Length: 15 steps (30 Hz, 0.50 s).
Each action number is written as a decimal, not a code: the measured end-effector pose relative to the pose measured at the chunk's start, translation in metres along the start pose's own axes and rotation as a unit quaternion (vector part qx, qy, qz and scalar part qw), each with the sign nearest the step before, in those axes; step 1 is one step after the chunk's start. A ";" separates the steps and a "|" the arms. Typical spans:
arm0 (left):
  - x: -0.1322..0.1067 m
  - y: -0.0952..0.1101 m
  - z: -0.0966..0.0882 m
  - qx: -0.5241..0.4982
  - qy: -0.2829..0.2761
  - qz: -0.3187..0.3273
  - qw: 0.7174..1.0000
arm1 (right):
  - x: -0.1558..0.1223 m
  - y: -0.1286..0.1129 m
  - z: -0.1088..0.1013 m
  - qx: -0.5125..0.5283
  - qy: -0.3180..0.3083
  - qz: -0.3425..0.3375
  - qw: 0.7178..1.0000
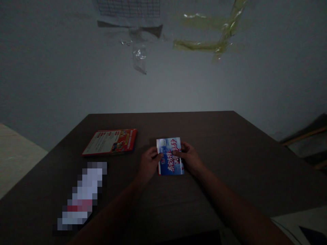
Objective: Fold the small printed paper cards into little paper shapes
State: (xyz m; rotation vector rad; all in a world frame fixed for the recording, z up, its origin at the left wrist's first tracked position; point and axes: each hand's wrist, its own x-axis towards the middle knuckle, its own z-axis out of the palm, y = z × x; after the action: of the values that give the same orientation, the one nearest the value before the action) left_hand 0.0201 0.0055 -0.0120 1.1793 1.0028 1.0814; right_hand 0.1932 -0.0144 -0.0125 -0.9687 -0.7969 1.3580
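Between my two hands is a small blue printed leaflet (168, 160) with large red-and-white Chinese characters, turned sideways to me. It looks folded, though the frame does not show how many layers it has. My left hand (150, 161) grips its left edge, thumb on the front and fingers behind. On the opposite edge my right hand (191, 156) pinches it the same way, its thumb reaching over the printed face. The fingers behind the leaflet are partly hidden. Both hands are just above the dark table (214, 197).
A stack of red-and-white printed leaflets (111, 142) lies on the table's left side. Nearer me is a pixelated pale object (83, 195) with a red band. The wall (163, 88) behind carries yellowish tape (199, 45) and a torn clear plastic piece (139, 58).
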 end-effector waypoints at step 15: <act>0.000 -0.003 -0.001 -0.008 0.011 -0.003 1.000 | -0.004 -0.005 0.005 -0.002 0.013 0.016 1.000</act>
State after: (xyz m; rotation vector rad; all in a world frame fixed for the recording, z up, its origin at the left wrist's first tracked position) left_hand 0.0194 0.0058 -0.0147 1.1528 1.0122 1.0984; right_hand 0.1907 -0.0178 -0.0056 -1.0048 -0.7676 1.3692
